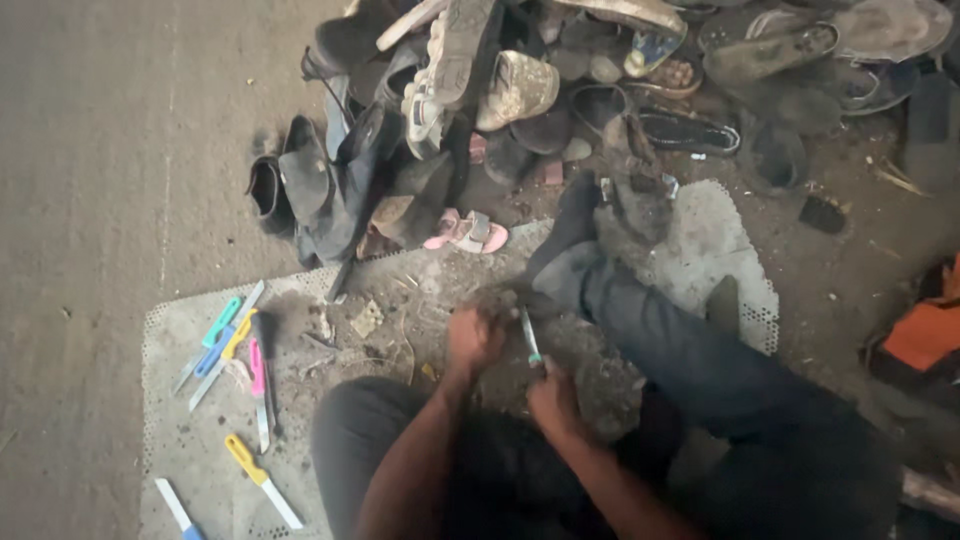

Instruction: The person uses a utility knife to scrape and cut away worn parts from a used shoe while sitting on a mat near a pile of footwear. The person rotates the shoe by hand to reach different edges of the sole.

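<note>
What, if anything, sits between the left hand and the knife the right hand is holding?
Nothing visible. The right hand grips a small knife with a teal handle, and the left hand sits just beside it over the dirty mat. Only a narrow open gap separates them; the spare knives lie well off to the side.

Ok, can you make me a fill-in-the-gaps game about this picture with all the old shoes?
1. The right hand holds a small knife with a ____ handle.
2. The heap of worn shoes lies at the ____ of the picture.
3. The spare knives lie on the mat to the person's ____ side.
4. The little sandal beside the heap is ____ in colour.

Missing words: green; top; left; pink
</note>
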